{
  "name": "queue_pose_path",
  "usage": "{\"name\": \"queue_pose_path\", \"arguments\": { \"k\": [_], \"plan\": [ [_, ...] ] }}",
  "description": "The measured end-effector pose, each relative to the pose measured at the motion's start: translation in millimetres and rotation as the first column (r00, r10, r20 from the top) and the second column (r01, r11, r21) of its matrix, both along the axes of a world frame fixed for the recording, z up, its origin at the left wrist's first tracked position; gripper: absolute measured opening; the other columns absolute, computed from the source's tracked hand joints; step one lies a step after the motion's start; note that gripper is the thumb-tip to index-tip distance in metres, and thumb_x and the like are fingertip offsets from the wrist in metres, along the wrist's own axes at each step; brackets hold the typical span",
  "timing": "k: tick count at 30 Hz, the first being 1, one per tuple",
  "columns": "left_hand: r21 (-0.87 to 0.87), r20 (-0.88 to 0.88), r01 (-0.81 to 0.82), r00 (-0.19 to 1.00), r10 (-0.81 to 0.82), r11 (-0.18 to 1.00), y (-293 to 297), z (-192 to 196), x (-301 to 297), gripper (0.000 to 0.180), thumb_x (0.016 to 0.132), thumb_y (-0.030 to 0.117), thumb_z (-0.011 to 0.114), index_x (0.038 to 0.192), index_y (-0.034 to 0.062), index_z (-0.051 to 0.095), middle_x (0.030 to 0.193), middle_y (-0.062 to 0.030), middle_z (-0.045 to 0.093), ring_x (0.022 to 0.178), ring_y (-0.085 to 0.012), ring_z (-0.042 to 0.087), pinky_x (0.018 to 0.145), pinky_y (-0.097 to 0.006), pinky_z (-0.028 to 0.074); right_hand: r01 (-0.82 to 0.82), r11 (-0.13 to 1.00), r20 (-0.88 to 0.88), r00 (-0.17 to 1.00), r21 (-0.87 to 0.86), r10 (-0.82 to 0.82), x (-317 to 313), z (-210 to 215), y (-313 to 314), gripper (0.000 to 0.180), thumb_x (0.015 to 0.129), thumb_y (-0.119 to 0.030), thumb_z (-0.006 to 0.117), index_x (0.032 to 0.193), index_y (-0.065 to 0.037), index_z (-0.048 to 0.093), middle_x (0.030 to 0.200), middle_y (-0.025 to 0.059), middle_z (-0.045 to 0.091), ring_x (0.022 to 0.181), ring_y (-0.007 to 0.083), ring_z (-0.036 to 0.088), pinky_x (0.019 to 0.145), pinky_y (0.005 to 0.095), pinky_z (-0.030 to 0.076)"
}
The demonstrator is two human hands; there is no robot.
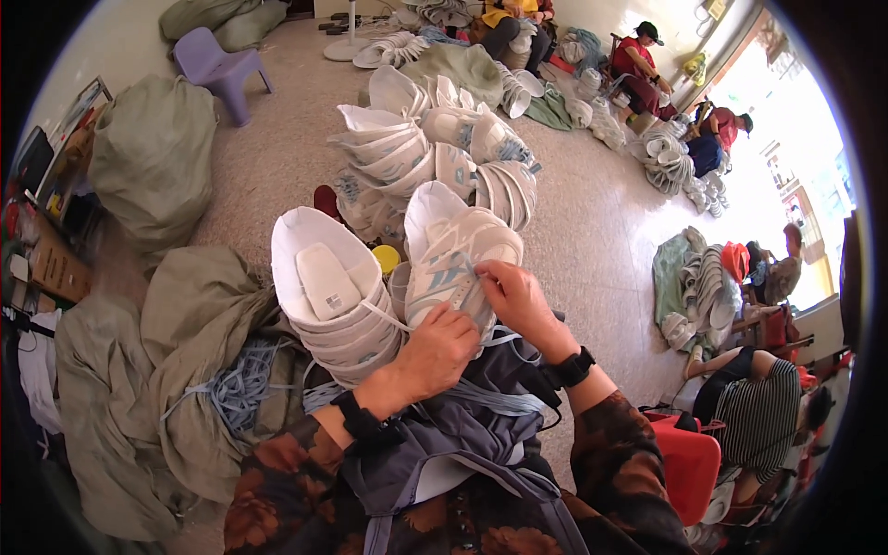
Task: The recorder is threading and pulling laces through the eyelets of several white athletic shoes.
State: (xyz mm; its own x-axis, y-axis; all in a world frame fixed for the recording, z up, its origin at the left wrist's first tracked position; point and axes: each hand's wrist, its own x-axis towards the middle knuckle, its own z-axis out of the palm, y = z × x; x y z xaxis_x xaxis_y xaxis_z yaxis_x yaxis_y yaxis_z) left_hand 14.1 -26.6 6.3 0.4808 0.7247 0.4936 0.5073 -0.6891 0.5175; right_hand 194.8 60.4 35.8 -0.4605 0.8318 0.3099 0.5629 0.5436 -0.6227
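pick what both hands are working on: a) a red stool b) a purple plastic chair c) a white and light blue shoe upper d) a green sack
c: the left hand and the right hand both rest on the white and light blue shoe upper on the lap, with a lace running off it beside a stack of uppers.

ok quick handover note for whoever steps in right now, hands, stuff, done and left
Left hand: steadies the white and blue shoe upper on the lap.
Right hand: pinches the lace at its eyelets.
Stack of uppers sits just left; bundle of blue laces lies in the open sack lower left; bigger pile of uppers ahead on the floor.
Done: cannot tell how many.
Left: the upper in hand is mid-lacing.
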Motion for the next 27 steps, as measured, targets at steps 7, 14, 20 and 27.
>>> {"name": "queue_pose_path", "arguments": {
  "k": [7,14,20,27],
  "plan": [
    [0.004,-0.014,-0.004,1.0,0.004,1.0,-0.2,-0.3,1.0,0.011,0.084,0.008,0.066,0.093,0.0033,0.062,0.096,-0.0109,0.06,0.1,-0.0307,0.059,0.1,-0.046,0.041,0.001,0.999,0.186,0.982,0.039,-0.008,-6.2,7.2,5.8,0.007,0.087,-0.007,0.059,0.091,-0.003,0.063,0.082,0.0195,0.067,0.079,0.0419,0.065,0.068,0.0473,0.053],
    [0.006,-0.051,-0.01,0.999,0.01,1.0,0.6,-4.6,1.6,0.013,0.087,0.01,0.062,0.097,0.0036,0.061,0.096,-0.0111,0.059,0.102,-0.0306,0.058,0.102,-0.046,0.04,0.011,0.856,-0.162,0.98,-0.516,-0.111,-20.4,39.9,32.5,0.011,0.083,-0.008,0.064,0.084,0.002,0.061,0.068,0.0097,0.059,0.065,0.0149,0.061,0.059,0.0329,0.048],
    [-0.028,-0.114,-0.008,0.994,0.005,1.0,0.8,-3.6,3.1,0.016,0.088,0.012,0.061,0.101,0.0029,0.062,0.101,-0.0112,0.061,0.106,-0.0304,0.058,0.104,-0.046,0.039,-0.156,0.955,0.175,0.963,-0.253,0.203,-47.0,71.7,58.2,0.012,0.087,-0.009,0.065,0.092,0.002,0.064,0.067,-0.0007,0.059,0.061,0.0068,0.052,0.053,0.0239,0.04],
    [-0.046,-0.118,-0.013,0.993,0.007,0.999,-0.4,-4.2,3.3,0.016,0.088,0.012,0.061,0.101,0.0028,0.062,0.102,-0.0113,0.061,0.107,-0.0309,0.058,0.105,-0.046,0.038,-0.28,0.845,-0.339,0.932,-0.455,0.127,-71.4,75.3,61.5,0.015,0.088,-0.01,0.064,0.097,0.001,0.067,0.07,0.0052,0.067,0.061,0.0138,0.062,0.057,0.0278,0.049]
  ]
}}
